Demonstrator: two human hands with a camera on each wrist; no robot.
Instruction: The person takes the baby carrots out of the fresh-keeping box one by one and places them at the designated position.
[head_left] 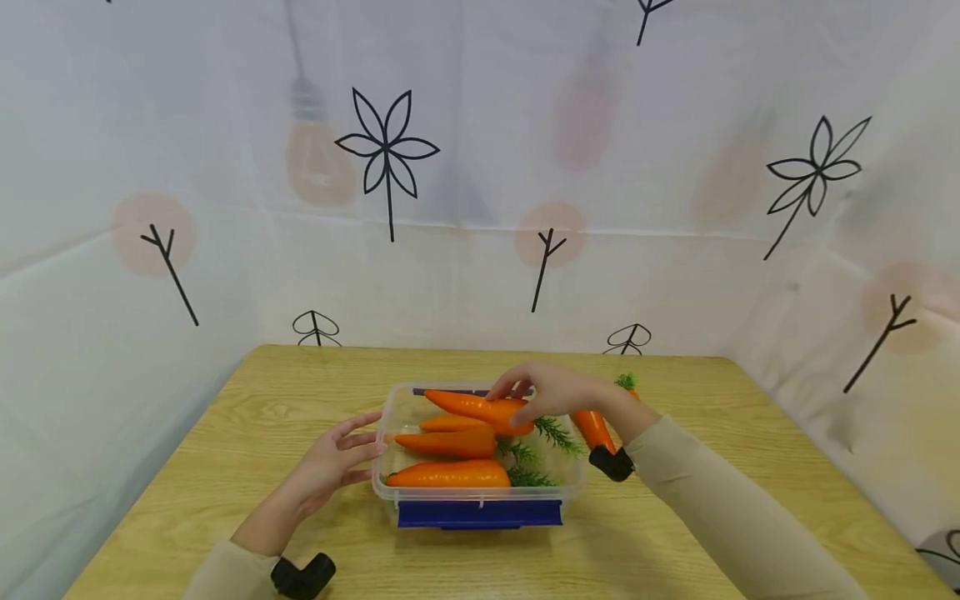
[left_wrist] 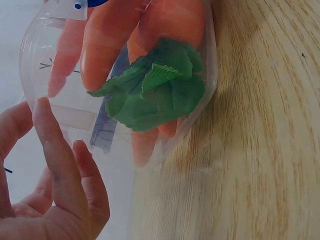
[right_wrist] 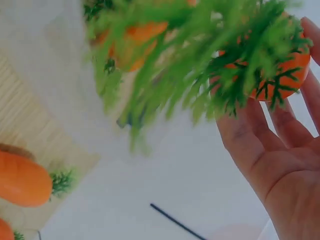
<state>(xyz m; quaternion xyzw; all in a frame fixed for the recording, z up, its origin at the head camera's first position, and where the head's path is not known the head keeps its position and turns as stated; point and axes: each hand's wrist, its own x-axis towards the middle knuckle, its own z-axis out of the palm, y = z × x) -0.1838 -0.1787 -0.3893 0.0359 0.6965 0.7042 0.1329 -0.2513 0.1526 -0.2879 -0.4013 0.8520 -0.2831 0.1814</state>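
A clear plastic box (head_left: pixel 480 493) with blue latches holds several orange carrots (head_left: pixel 448 475) with feathery green tops. My right hand (head_left: pixel 551 389) grips another carrot (head_left: pixel 468 406) near its leafy end, over the back of the box. In the right wrist view, that carrot's green fronds (right_wrist: pixel 170 65) blur across the picture and partly cover its thick end. At the box's left wall is my left hand (head_left: pixel 337 457), its fingers spread loosely by the rim. Through the wall, the left wrist view shows crinkled green leaves (left_wrist: pixel 155 85) under the carrots.
More carrots (head_left: pixel 596 429) lie on the wooden table (head_left: pixel 285 400) to the right of the box, partly hidden by my right forearm. Behind the table hangs a pale cloth (head_left: pixel 465 275) printed with plants. Black wrist cameras (head_left: pixel 303 575) sit at both sleeves.
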